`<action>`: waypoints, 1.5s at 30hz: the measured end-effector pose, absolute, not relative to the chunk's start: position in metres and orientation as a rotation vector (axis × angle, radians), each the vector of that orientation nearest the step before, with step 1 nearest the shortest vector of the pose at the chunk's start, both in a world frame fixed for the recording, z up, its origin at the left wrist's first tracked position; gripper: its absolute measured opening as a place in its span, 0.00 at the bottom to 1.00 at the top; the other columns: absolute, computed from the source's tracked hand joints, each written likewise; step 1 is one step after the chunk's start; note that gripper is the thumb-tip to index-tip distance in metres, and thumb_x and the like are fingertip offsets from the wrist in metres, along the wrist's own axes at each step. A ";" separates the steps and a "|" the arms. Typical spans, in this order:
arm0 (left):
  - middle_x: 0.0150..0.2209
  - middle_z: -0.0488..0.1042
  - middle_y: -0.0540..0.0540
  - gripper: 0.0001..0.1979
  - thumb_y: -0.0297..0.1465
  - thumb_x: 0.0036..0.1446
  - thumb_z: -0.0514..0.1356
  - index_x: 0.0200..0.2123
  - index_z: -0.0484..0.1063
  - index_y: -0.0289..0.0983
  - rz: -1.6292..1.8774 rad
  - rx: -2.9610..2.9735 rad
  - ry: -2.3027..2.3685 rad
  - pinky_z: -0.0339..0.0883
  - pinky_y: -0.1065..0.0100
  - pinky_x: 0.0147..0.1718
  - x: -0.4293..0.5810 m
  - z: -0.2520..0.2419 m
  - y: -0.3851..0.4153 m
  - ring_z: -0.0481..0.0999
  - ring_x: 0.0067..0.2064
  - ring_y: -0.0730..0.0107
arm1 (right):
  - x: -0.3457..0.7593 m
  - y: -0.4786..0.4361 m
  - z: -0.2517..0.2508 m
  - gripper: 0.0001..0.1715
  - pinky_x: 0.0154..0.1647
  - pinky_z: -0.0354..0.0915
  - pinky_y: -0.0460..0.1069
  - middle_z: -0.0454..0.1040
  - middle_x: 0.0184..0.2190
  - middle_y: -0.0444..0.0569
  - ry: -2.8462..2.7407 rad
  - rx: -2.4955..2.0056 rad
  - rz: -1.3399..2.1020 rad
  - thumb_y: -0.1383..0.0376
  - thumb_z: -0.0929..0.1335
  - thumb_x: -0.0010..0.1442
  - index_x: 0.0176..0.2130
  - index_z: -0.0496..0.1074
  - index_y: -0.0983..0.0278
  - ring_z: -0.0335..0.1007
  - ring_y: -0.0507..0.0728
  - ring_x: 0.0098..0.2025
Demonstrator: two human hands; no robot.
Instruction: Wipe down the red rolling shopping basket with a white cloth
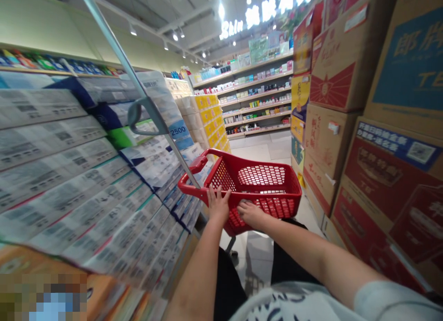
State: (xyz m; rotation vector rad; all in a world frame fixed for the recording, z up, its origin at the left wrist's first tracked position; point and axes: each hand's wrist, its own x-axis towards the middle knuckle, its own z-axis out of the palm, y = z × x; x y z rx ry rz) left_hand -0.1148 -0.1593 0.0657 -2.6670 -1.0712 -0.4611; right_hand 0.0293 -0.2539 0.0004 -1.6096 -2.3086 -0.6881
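A red plastic shopping cart (263, 177) with perforated walls stands before me, tilted in view. Its basket shows nothing inside, though part of the floor is hidden. My left hand (218, 205) lies against the near rim, fingers spread and stretched over it. Just to its right, my right hand (252, 215) presses on the near wall with bent fingers. A small dark grey patch shows by those fingertips, too unclear to name. From the cart's left end a long metal pole (178, 156) rises to the upper left, bearing a grey loop handle (148, 117).
Stacked packs of paper goods (69, 173) rise close on the left. Cardboard cartons (334, 67) form a wall on the right. Shelves of small goods (258, 90) stand at the back, beyond pale floor tiles (258, 152). My legs are just behind the cart.
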 end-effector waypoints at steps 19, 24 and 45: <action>0.67 0.53 0.46 0.29 0.27 0.62 0.48 0.67 0.55 0.40 -0.356 -2.627 -1.018 0.35 0.49 0.68 -0.105 0.068 -0.172 0.36 0.70 0.45 | 0.050 -0.263 0.031 0.13 0.51 0.61 0.54 0.71 0.44 0.53 -2.036 -1.647 -0.537 0.73 0.61 0.64 0.45 0.71 0.66 0.62 0.58 0.46; 0.67 0.54 0.46 0.28 0.28 0.61 0.51 0.64 0.58 0.49 -0.368 -2.649 -0.974 0.35 0.44 0.67 -0.103 0.072 -0.169 0.37 0.70 0.43 | 0.053 -0.270 0.034 0.15 0.54 0.57 0.54 0.71 0.48 0.53 -2.002 -1.659 -0.593 0.71 0.62 0.64 0.49 0.70 0.65 0.60 0.60 0.49; 0.66 0.54 0.42 0.29 0.31 0.57 0.58 0.62 0.62 0.49 -0.298 -2.673 -1.046 0.34 0.43 0.66 -0.108 0.079 -0.163 0.40 0.69 0.41 | 0.057 -0.262 0.033 0.30 0.62 0.57 0.61 0.57 0.64 0.61 -1.583 -1.897 -0.204 0.59 0.60 0.68 0.65 0.58 0.67 0.56 0.64 0.63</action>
